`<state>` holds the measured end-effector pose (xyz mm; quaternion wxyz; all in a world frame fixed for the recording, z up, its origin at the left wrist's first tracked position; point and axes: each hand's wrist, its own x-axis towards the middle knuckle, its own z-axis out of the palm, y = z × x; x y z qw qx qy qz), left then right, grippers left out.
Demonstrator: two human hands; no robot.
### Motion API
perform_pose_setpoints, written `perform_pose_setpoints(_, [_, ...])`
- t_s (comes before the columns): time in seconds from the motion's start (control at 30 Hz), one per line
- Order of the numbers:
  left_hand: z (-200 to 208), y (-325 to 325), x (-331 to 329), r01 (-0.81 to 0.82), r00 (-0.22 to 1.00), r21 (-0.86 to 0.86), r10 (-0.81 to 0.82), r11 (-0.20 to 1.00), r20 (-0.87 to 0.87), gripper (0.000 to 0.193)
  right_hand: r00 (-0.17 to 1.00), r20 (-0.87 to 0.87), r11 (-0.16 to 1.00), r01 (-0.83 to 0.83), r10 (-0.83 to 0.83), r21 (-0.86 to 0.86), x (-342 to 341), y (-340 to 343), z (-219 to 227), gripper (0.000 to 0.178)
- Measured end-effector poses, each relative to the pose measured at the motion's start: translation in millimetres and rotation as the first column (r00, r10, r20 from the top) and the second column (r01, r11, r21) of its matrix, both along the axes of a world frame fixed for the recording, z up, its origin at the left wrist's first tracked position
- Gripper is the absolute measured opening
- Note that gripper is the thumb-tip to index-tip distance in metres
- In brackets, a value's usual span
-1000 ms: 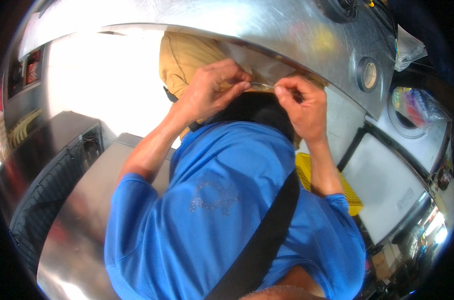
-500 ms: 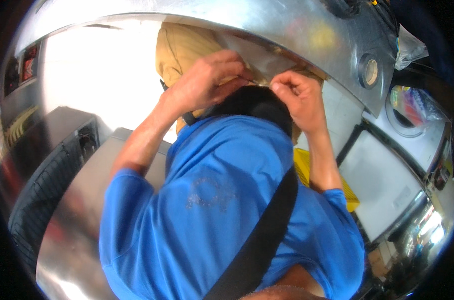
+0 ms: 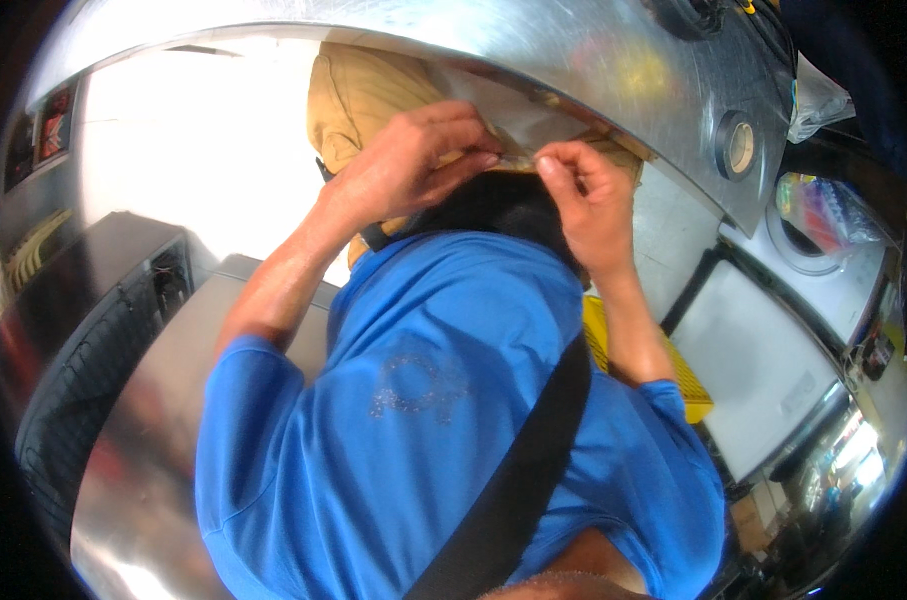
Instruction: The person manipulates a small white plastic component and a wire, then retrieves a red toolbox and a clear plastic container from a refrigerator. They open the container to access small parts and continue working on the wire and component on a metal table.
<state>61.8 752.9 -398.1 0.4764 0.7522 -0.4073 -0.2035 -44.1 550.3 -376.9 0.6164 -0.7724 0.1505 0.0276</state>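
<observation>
Above my lap, my left hand point(image 3: 428, 155) is closed in a pinch, thumb against the fingertips. Facing it, my right hand point(image 3: 595, 205) pinches with thumb and forefinger. A thin, pale strand-like thing point(image 3: 516, 160) seems to span the small gap between the fingertips; it is too fine and blurred to name. Both hands are held just short of the metal table's edge, over a black cloth-like item point(image 3: 493, 205) at my waist and my tan trousers point(image 3: 363, 95).
The shiny metal table point(image 3: 453, 35) curves across the far side. A dark roll of tape point(image 3: 739, 147) lies on its right part, near black cables point(image 3: 695, 14) and a clear plastic bag point(image 3: 818, 100). White appliances point(image 3: 763, 360) and a yellow crate point(image 3: 688, 385) stand right; metal cabinets point(image 3: 163, 420) left.
My right hand has shifted slightly left, bringing its fingertips closer to those of my left hand. The left hand stays nearly in place, still pinching.
</observation>
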Motion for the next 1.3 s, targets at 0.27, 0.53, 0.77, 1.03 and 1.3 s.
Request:
perform_pose_setpoints(0.27, [5, -4, -3, -0.019, 1.0, -0.039, 0.019, 0.999, -0.006, 0.013, 0.96, 0.246, 0.944, -0.049, 0.135, -0.327, 3, 4, 0, 0.007])
perform_pose_setpoints(0.53, [3, -6, -7, -0.06, 0.997, -0.037, 0.058, 0.998, -0.05, 0.015, 0.977, 0.183, 0.952, -0.054, 0.113, -0.302, 3, 6, 6, 0.007])
perform_pose_setpoints(0.77, [-7, -16, -31, -0.279, 0.839, -0.153, 0.163, 0.948, -0.52, 0.018, 0.949, 0.3, 0.943, 0.004, 0.102, -0.333, 2, 7, -5, 0.01])
perform_pose_setpoints(1.03, [-17, -26, -39, -0.273, 0.962, -0.261, 0.267, 0.926, -0.062, 0.012, 0.995, -0.101, 0.986, 0.01, 0.007, 0.166, -1, 4, 2, 0.018])
perform_pose_setpoints(1.3, [-17, -20, -33, -0.243, 0.97, -0.276, 0.239, 0.93, -0.051, 0.008, 0.979, -0.196, 0.901, 0.139, -0.061, 0.411, 0, 10, -2, 0.017])
